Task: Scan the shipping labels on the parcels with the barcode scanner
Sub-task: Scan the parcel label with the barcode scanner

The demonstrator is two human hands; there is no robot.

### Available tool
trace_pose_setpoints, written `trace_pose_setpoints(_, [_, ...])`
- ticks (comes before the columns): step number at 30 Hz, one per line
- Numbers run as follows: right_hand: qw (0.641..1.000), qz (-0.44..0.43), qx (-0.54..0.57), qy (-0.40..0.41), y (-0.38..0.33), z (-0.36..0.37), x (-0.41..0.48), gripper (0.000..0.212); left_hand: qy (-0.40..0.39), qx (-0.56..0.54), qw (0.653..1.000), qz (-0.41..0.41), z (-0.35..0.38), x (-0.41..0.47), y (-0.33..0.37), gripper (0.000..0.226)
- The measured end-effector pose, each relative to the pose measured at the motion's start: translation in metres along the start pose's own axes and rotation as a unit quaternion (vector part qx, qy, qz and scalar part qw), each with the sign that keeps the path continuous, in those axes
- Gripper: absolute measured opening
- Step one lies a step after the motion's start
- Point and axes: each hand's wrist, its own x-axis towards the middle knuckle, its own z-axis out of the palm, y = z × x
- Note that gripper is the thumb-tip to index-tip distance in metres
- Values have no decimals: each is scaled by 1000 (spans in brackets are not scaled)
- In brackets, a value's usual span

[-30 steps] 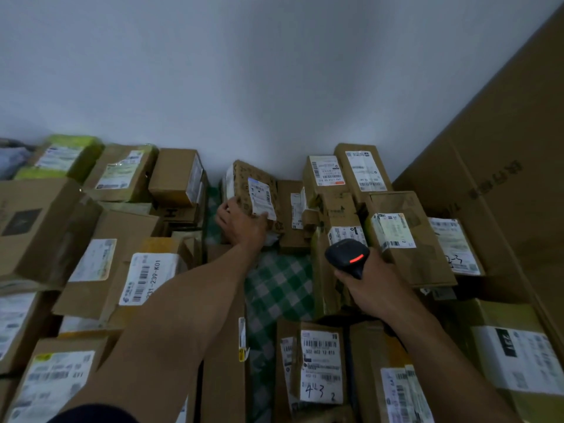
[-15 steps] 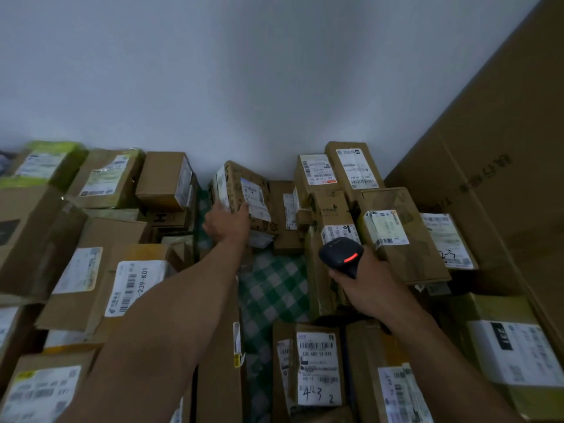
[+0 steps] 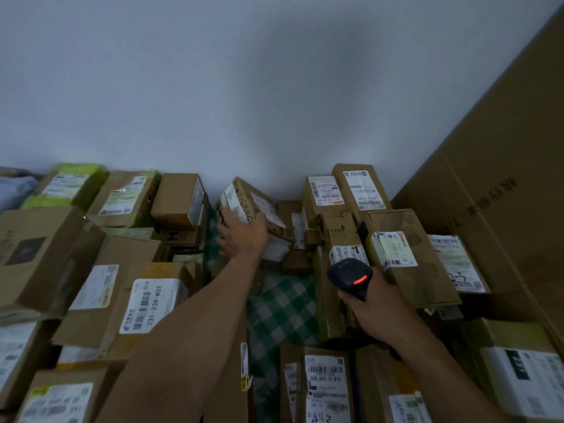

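A small carton (image 3: 254, 198), brown and printed with dark scribbled marks, is held tilted at the back of the pile, close to the white wall (image 3: 274, 87). It is gripped by the left hand (image 3: 244, 236). The grip is clamped on it, with the thumb laid over its upper right face and the fingers wrapped round its left face. A white shipping label (image 3: 232, 203) is stuck there, and its print is too blurred to be read.

A black barcode scanner (image 3: 351, 277) is held in the right hand (image 3: 378, 312), with the grip closed tight round its handle. Its head is pointed away, toward the back of the pile, and a red bar (image 3: 360, 280) is lit on its top. The scanner is kept nearer than the small carton and to its right, well apart from it.

Between the two forearms a green checked cloth (image 3: 280, 309) is seen under the parcels. On the left a labelled box (image 3: 152, 303) marked 231-239-K01 is lying flat, and a yellow-green parcel (image 3: 71, 184) is set at the far back left. Just beside the scanner on the right a brown box (image 3: 409, 257) with a white label is lying tilted. In the foreground a near box (image 3: 325, 383) is labelled 302 602 12 815. A large cardboard carton (image 3: 503, 193) is stood along the right edge.
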Motion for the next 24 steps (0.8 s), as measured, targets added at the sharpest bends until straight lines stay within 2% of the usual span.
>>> trace_pose_setpoints(4, [1000, 4, 9, 4, -6, -2, -4, 66, 37, -29, 995, 91, -24, -41, 8, 88])
trace_pose_setpoints(8, [998, -14, 32, 44, -14, -5, -25, 58, 15, -124, 977, 175, -55, -88, -5, 90])
trace_pose_setpoints(10, [995, -44, 66, 67, -22, -11, -43, 59, 12, -167, 963, 210, -74, -115, -14, 84])
trace_pose_setpoints(12, [985, -76, 122, 90, -27, -21, -68, 52, -9, -213, 948, 235, -92, -146, -21, 77])
trace_pose_setpoints(14, [968, -113, 185, 126, -29, -31, -95, 44, -29, -246, 941, 231, -107, -181, -25, 71])
trace_pose_setpoints(17, [939, -156, 236, 193, -34, -38, -137, 47, -76, -273, 934, 217, -123, -226, -32, 66])
trace_pose_setpoints(20, [929, -184, 264, 184, -38, -34, -172, 48, -133, -309, 918, 210, -133, -260, -44, 64])
trace_pose_setpoints(24, [931, -198, 244, 183, -28, -24, -204, 53, -200, -349, 893, 200, -146, -285, -55, 64])
